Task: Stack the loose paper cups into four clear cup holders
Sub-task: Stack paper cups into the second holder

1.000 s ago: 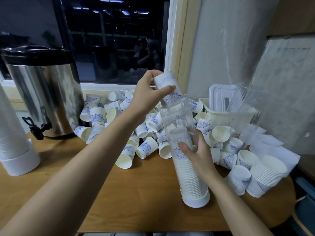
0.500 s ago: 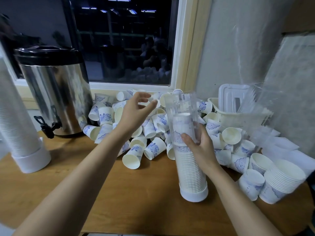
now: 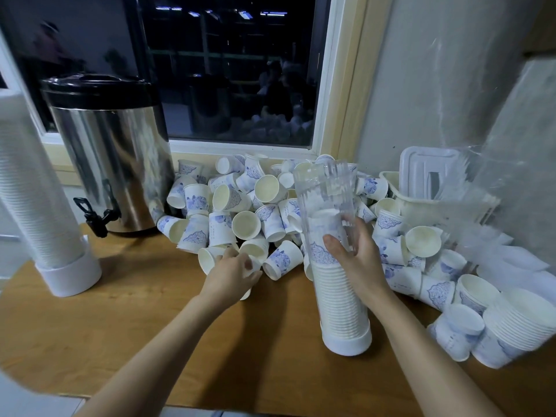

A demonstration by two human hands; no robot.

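Note:
A clear cup holder stands upright on the wooden table, roughly half filled with stacked white paper cups above a white base. My right hand grips its middle from the right. A heap of loose paper cups with blue patterns lies behind and to the left of it. My left hand is down at the front of that heap, fingers curled around a cup lying on its side. A second, full holder stands at the far left.
A steel drinks urn with a black tap stands at the back left. A nested stack of cups lies at the right front, beside more loose cups. A white plastic basket and clear wrapping sit at the back right. The table edge runs near me.
My left hand dropped a cup into the holder's top, then came down to the front of the heap and closed on a loose cup. My right hand kept hold of the holder.

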